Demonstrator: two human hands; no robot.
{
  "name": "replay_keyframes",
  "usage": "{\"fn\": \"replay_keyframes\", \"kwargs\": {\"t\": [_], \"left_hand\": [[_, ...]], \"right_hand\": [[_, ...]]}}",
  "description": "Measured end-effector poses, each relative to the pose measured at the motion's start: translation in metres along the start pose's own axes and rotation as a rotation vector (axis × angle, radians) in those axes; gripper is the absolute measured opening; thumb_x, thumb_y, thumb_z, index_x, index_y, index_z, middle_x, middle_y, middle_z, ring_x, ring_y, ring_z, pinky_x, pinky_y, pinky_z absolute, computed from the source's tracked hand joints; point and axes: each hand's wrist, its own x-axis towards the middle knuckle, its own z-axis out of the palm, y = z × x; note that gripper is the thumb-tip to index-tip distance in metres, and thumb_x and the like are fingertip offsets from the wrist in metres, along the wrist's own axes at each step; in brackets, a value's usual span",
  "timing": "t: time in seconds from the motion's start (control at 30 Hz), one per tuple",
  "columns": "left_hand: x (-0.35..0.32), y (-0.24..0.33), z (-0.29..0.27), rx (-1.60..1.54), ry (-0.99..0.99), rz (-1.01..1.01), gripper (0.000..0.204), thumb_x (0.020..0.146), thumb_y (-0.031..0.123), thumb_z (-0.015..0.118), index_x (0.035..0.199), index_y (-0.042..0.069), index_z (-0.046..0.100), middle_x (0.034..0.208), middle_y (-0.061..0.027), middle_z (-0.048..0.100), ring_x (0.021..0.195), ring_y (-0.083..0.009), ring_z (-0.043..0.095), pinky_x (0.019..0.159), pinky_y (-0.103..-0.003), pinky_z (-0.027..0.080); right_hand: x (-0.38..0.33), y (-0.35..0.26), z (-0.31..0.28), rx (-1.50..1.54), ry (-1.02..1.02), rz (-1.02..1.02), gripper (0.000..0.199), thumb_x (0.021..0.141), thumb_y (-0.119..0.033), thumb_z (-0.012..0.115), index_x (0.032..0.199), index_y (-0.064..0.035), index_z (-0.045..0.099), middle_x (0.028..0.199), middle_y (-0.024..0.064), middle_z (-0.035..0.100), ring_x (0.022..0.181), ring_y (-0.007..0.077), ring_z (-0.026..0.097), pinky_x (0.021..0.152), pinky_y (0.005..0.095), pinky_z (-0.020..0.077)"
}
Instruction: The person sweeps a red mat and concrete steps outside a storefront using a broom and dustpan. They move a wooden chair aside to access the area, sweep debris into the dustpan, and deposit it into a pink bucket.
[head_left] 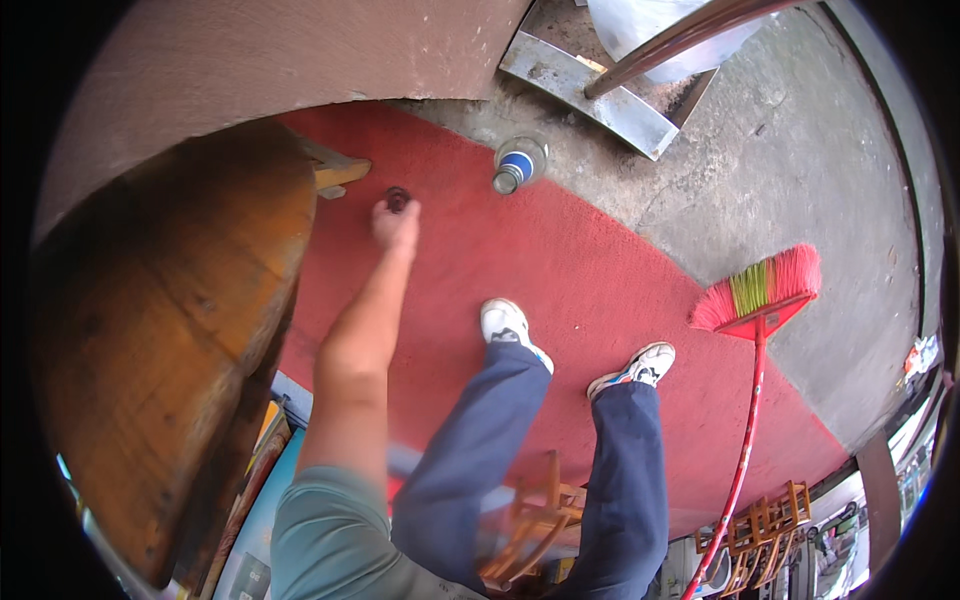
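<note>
My left hand (397, 229) is stretched out over the red mat, its fingers closed round a small dark, round object (398, 198). It could be a bottle seen end-on; its kind is not clear. To the right, a clear glass bottle (522, 165) with a blue-and-white label stands or leans at the mat's edge, apart from my hand. A broom (758, 300) with pink and yellow-green bristles rests at the right, its red handle running down past the lower edge. My right hand is out of view.
A metal dustpan (590, 92) with a brown handle lies at the top, a whitish plastic bag (660, 40) beside it. A wooden table (170, 330) fills the left. Wooden chairs (765, 530) stand below right. My shoes (510, 325) are on the red mat (560, 260).
</note>
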Motion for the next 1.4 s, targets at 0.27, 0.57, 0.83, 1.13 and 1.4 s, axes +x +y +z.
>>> {"fn": "replay_keyframes", "kwargs": {"t": [0.27,0.57,0.83,1.13,1.4], "left_hand": [[-0.167,0.213,-0.065,-0.119,-0.203,0.806,0.066,0.057,0.006,0.070,0.115,0.000,0.040,0.103,-0.0127,0.044,0.088,-0.0221,0.050,0.072,-0.030,0.043],[-0.166,0.243,-0.044,0.055,-0.163,0.788,0.061,0.057,0.011,0.069,0.110,0.000,0.041,0.102,-0.0174,0.045,0.097,-0.0325,0.045,0.083,-0.039,0.039],[-0.167,0.247,-0.036,0.142,-0.182,0.797,0.061,0.057,0.014,0.069,0.110,0.002,0.042,0.103,-0.0167,0.045,0.097,-0.0312,0.046,0.084,-0.039,0.040],[-0.173,0.245,-0.038,0.127,-0.212,0.743,0.070,0.055,0.013,0.071,0.114,0.002,0.037,0.103,-0.0173,0.044,0.099,-0.0319,0.044,0.085,-0.039,0.039],[-0.181,0.244,-0.068,0.200,-0.248,0.672,0.079,0.055,0.014,0.074,0.121,0.003,0.032,0.111,-0.0179,0.039,0.103,-0.0310,0.043,0.087,-0.037,0.040]], "right_hand": [[-0.028,-0.041,0.003,0.089,-0.101,0.057,0.014,0.075,-0.017,0.057,0.077,-0.0035,0.058,0.068,0.0120,0.057,0.062,0.0219,0.052,0.061,0.0338,0.0441],[-0.021,-0.029,0.000,0.181,-0.028,0.040,0.020,0.077,-0.018,0.058,0.084,0.0006,0.058,0.071,0.0134,0.059,0.067,0.0217,0.056,0.063,0.0322,0.0455],[-0.033,-0.084,-0.026,0.251,0.020,-0.046,0.014,0.079,-0.013,0.057,0.087,-0.0019,0.059,0.067,0.0077,0.059,0.062,0.0150,0.056,0.055,0.0300,0.0455],[-0.016,-0.053,-0.003,0.324,-0.090,0.148,0.019,0.080,-0.013,0.055,0.096,-0.0014,0.059,0.076,0.0113,0.061,0.068,0.0162,0.056,0.061,0.0304,0.0460],[-0.010,-0.017,0.006,0.382,-0.068,0.005,0.016,0.080,-0.010,0.055,0.094,-0.0025,0.054,0.079,0.0063,0.056,0.068,0.0138,0.050,0.062,0.0271,0.0407]]}}
